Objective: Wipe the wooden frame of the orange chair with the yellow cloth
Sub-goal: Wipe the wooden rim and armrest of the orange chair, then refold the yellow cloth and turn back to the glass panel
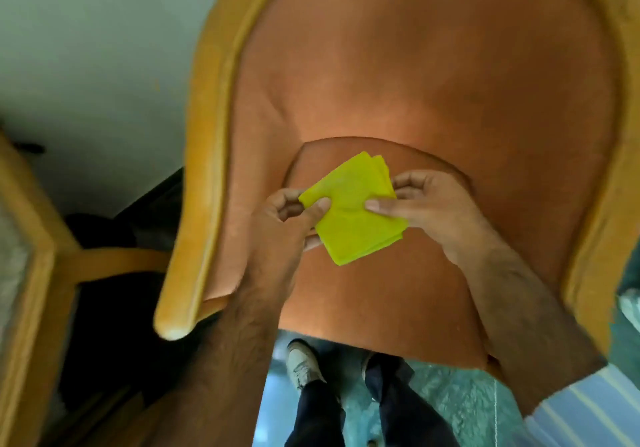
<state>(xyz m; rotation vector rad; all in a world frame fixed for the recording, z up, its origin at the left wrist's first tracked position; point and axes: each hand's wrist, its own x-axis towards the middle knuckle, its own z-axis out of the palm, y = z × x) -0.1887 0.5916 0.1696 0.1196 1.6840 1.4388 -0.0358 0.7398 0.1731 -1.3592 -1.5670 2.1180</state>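
Thumbs and curled fingers of the left hand and right hand pinch opposite side edges of the yellow cloth, each hand closed on the fabric with the thumb on top. Both forearms reach forward from the near edge of the seat, wrists roughly level, palms turned inward. The cloth is folded into a thick square and held above the middle of the orange chair's seat cushion; contact with the cushion cannot be determined. It should handle as light, soft and limp, so gripping the folded stack flat under one palm suits wiping. The wooden frame runs along the seat's left edge, just beside the left hand, and looks rigid, smooth and rounded.
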